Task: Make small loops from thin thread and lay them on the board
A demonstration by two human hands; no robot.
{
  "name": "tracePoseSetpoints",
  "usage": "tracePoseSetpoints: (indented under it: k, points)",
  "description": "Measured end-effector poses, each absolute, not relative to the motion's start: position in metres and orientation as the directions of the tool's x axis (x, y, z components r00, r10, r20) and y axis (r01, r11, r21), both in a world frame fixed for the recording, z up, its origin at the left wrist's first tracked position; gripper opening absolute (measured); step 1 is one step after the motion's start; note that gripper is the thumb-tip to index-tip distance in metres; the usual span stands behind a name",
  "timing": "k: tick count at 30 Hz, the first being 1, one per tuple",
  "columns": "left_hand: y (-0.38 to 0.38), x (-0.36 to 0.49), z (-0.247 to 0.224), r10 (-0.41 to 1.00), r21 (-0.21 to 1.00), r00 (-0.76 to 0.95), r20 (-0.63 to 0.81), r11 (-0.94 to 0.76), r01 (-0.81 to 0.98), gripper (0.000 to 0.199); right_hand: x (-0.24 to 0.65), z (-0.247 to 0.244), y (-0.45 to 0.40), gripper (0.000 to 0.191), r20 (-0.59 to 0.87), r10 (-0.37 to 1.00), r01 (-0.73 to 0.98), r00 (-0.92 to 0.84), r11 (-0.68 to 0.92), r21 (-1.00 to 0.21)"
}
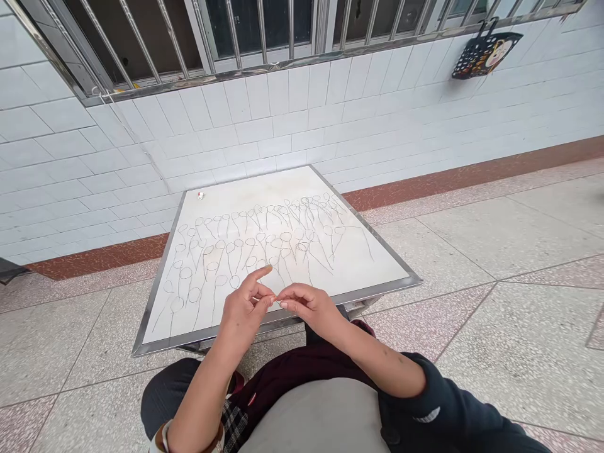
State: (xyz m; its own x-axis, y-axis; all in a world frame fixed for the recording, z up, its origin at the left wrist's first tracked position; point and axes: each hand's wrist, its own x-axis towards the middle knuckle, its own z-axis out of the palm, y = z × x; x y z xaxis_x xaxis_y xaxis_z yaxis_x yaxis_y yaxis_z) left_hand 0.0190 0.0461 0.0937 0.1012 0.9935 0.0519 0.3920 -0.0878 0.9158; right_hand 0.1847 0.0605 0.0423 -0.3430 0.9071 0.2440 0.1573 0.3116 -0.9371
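Observation:
My left hand [244, 309] and my right hand [314, 307] meet at the fingertips above the near edge of the table. Thumb and index finger of each are pinched together, and the left hand's other fingers are partly raised. Whatever lies in the pinch is too small and thin to make out. Beyond the hands, many thin dark wire-like strands, each with a round loop [186, 272] and a loose tail, are spread in rough rows over the white tabletop [368, 258].
A metal rim [160, 343] edges the table, which stands against a white tiled wall [264, 129]. Near the far left corner lies a small white-and-red object [201, 195]. A dark patterned bag [486, 55] hangs from the window bars [260, 28]. Speckled stone floor [542, 340] surrounds the table.

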Motion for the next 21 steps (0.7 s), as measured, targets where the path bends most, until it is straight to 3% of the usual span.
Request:
tracePoseSetpoints:
  k: [4,8,11,12,15,18,21]
  points:
    - [0.047,0.020,0.104,0.991,0.908,0.088,0.098,-0.125,0.400,0.050,0.182,0.048,0.066,0.019,0.048,0.907,-0.100,-0.419,0.006,-0.995]
    - [0.044,-0.006,0.113,0.950,0.887,-0.157,0.268,-0.180,0.426,0.040,0.184,0.050,0.068,0.023,0.016,0.922,-0.223,-0.386,-0.076,-0.972]
    - [0.038,-0.024,0.100,0.888,0.965,-0.399,0.230,-0.155,0.210,0.043,0.184,0.053,0.067,0.022,0.034,0.935,-0.261,-0.354,-0.064,-0.963]
    - [0.035,-0.024,0.092,0.904,0.984,-0.401,0.149,-0.096,0.150,0.046,0.183,0.054,0.067,0.022,0.042,0.936,-0.262,-0.350,-0.055,-0.964]
    - [0.025,-0.003,0.066,0.983,0.998,-0.174,-0.050,0.054,0.019,0.055,0.179,0.055,0.066,0.020,0.084,0.939,-0.234,-0.334,0.004,-0.972]
    - [0.017,0.029,0.054,0.997,0.995,-0.052,-0.065,0.060,-0.085,0.066,0.175,0.057,0.064,0.016,0.128,0.938,-0.221,-0.322,0.057,-0.974]
    - [0.013,0.047,0.059,0.998,0.988,-0.051,-0.037,0.029,-0.153,0.075,0.175,0.058,0.060,0.015,0.110,0.938,-0.243,-0.329,0.028,-0.970]
